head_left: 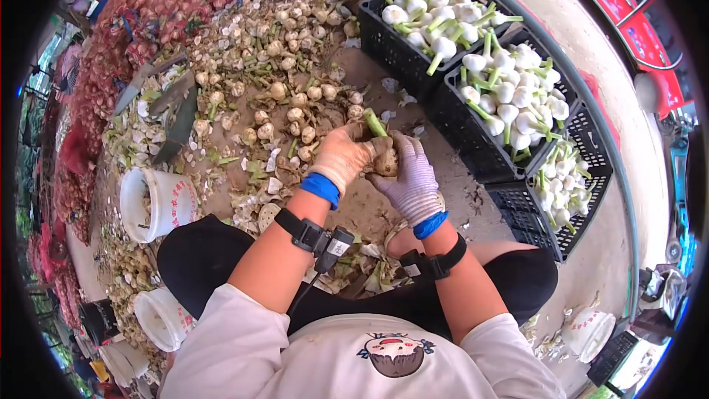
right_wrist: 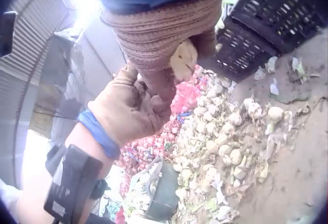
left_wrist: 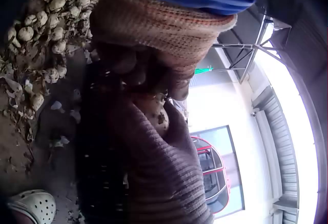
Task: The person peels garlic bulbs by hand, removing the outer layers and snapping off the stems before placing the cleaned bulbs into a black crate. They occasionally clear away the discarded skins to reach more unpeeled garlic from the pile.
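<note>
On your left stands a round white plastic bucket [head_left: 168, 205], red mesh sacks [head_left: 103, 96] heaped beyond it! Far right, you've got a long, bright red panel [head_left: 609, 0].

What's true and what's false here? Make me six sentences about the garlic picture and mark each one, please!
1. The left hand and the right hand are both on one garlic bulb. True.
2. Both hands are bare. False: they wear gloves.
3. Three black crates have white garlic in them. True.
4. The bulb in the hands has no stem. False: a green stem sticks out of it.
5. Those three crates are on the left side of the head view. False: they are on the right.
6. There is a blue band at each wrist. True.
</note>
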A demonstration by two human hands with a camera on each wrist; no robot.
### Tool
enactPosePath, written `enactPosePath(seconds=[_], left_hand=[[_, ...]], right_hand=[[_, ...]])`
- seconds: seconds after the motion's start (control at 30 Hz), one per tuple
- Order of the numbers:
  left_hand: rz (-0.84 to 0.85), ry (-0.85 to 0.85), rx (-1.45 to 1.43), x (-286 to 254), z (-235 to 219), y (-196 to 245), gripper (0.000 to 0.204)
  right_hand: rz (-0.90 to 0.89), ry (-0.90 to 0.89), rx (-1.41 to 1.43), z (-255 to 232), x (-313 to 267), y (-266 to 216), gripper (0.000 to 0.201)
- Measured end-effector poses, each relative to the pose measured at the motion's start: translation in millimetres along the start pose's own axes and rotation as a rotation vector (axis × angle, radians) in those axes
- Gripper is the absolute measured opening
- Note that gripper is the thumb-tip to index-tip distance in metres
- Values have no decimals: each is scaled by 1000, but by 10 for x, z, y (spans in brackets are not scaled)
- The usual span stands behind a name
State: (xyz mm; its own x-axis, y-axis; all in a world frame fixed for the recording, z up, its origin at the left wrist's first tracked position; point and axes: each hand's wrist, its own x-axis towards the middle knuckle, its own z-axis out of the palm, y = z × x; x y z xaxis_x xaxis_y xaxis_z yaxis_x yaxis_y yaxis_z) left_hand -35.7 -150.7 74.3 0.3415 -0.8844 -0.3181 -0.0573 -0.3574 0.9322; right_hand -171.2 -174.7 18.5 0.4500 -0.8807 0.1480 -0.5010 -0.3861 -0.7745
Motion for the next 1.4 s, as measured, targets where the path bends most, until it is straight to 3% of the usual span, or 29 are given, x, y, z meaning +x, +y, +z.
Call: enactPosePath(seconds=[0.1,0.17,0.23,0.27,0.33,0.4,0.5,0.57,0.63,0.67,0.7,0.77,0.8,0.83,0.87,0.9,0.93,0.97,1.03,1.1,1.17,1.2,1.23,1.3,1.33,1.37,1.4], left_hand=[[12,-47,-22,-23,-42,-153,35],[-19,-78,-28,-82,-119,-198,32],[-64,-169,-105,-174,-203,-188,30],[-69,-149,-193,-203,-220,-244,22],[-92,-127,-163,-257,-245,-297,27],[-118,-106,-131,-329,-259,-273,34],[17,8,27,-420,-243,-226,43],[47,-21,28,-302,-301,-434,41],[24,-77,166,-215,-349,-578,38],[74,-24,292,-237,-339,-536,34],[70,-28,293,-226,-331,-583,34],[17,-157,-330,-208,-310,-656,32],[-83,-130,-402,-278,-276,-580,32],[-86,-137,-402,-258,-248,-678,32],[117,-190,-353,-192,-218,-838,32],[320,-242,-304,-228,-183,-707,33],[-85,-216,-543,-310,-182,-589,35],[-92,-222,-546,-281,-161,-607,35],[-74,-160,-138,-188,-155,-670,35],[-15,-268,-118,-214,-140,-710,32],[213,-451,-65,-304,-137,-625,28],[248,-546,-248,-319,-150,-588,22],[243,-552,-249,-274,-169,-604,22],[171,-239,128,-83,-258,-684,19],[184,-22,192,76,-314,-930,17],[183,-22,194,104,-318,-925,17],[164,47,84,113,-314,-923,16]], right_hand=[[-60,-34,-38,-135,-82,-58,70],[-60,-40,207,-129,-151,-37,71],[-43,-124,268,-101,-227,-25,77],[-1,-149,382,-70,-271,-46,81],[72,-195,606,-33,-292,-92,87],[39,-202,521,-19,-301,-114,87],[-8,-222,311,-55,-308,-195,87],[-21,-240,186,-48,-312,-169,87],[-23,-242,528,23,-338,-58,87],[26,-264,673,-44,-341,-150,80],[32,-263,674,-73,-330,-150,80],[542,-371,1624,-146,-281,-100,79],[486,-464,1813,-146,-283,-62,78],[488,-455,1813,-137,-307,-64,78],[362,-278,1415,-137,-313,-185,70],[241,-113,1012,-143,-310,-282,65],[188,-67,820,-155,-319,-324,59],[197,-64,816,-224,-307,-342,59],[645,-278,926,-388,-229,-309,54],[689,-353,1036,-309,-194,-16,52],[7,162,475,-51,-170,91,48],[-63,259,590,30,-123,82,45],[-56,261,588,-30,-146,110,45],[606,7,1035,-292,-159,-2,44],[732,-107,1251,-296,-148,55,47],[733,-108,1253,-277,-134,150,47],[765,-304,1491,-249,-127,249,49]])
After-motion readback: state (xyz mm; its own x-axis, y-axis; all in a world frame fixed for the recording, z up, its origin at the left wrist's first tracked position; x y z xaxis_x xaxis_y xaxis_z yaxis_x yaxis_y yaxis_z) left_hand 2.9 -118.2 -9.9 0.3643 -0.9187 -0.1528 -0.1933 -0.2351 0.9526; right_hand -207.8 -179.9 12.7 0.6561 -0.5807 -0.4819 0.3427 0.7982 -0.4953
